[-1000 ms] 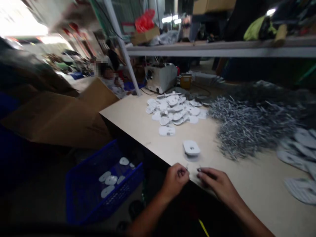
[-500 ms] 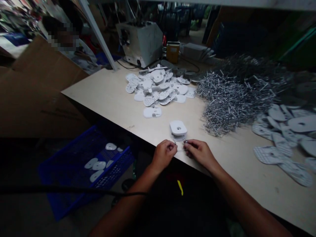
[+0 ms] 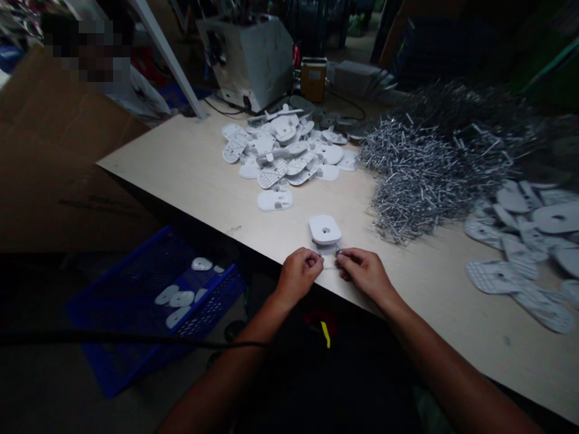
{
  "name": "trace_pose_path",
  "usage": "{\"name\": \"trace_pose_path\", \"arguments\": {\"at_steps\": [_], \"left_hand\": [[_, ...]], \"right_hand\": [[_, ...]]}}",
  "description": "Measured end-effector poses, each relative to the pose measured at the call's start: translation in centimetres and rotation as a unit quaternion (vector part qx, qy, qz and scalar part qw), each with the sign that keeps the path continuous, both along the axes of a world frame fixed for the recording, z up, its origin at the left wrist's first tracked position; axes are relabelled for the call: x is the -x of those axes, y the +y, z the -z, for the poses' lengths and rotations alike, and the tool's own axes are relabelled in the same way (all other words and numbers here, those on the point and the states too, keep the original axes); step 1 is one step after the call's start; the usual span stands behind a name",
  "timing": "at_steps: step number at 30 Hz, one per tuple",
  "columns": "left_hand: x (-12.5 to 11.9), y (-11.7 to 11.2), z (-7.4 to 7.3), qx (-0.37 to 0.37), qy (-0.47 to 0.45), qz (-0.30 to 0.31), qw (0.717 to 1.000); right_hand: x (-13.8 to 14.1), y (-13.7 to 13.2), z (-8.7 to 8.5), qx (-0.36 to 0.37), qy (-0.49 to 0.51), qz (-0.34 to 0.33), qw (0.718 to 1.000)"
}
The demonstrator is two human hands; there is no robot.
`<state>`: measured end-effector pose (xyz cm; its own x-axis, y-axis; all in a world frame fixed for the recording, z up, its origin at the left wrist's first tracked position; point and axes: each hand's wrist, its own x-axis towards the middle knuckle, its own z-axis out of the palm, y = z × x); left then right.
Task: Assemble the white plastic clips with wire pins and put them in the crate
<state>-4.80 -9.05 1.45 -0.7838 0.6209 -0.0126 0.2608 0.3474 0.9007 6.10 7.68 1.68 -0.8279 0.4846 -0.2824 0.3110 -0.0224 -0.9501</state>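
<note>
The left hand (image 3: pixel 297 277) and right hand (image 3: pixel 365 274) have closed in just in front of the white plastic plate (image 3: pixel 324 230) on the tabletop (image 3: pixel 181 163). Both grips are pinched narrow, perhaps on a thin wire (image 3: pixel 330 259), though it's too fine to make out.

This place is running as a small assembly workshop: a long workbench (image 3: pixel 172 157) is carrying heaps of metal pins (image 3: pixel 434 169) and white plastic parts (image 3: pixel 275 150), a boxy machine (image 3: pixel 246 60) is sitting at its far end, and a blue crate (image 3: pixel 154 307) is standing just off its near edge.
</note>
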Motion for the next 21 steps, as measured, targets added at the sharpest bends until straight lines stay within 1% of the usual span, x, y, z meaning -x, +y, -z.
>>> {"name": "trace_pose_path", "arguments": {"at_steps": [2, 8, 15, 18, 21], "left_hand": [[0.1, 0.0, -0.1, 0.002, -0.003, 0.003, 1.0], [0.4, 0.0, -0.1, 0.011, -0.02, 0.006, 1.0], [0.4, -0.2, -0.2, -0.016, -0.06, 0.008, 0.998], [0.7, -0.2, 0.0, -0.021, -0.07, 0.015, 0.997], [0.8, -0.4, 0.1, -0.013, -0.059, 0.012, 0.998]], "right_hand": [[-0.1, 0.0, 0.0, 0.011, -0.003, 0.002, 1.0], [0.3, 0.5, -0.5, 0.023, -0.011, -0.018, 1.0], [0.9, 0.9, -1.4, 0.048, -0.035, -0.039, 0.997], [1.0, 0.7, -1.4, 0.043, -0.046, -0.024, 0.998], [1.1, 0.3, -1.2, 0.043, -0.041, -0.001, 0.998]]}}
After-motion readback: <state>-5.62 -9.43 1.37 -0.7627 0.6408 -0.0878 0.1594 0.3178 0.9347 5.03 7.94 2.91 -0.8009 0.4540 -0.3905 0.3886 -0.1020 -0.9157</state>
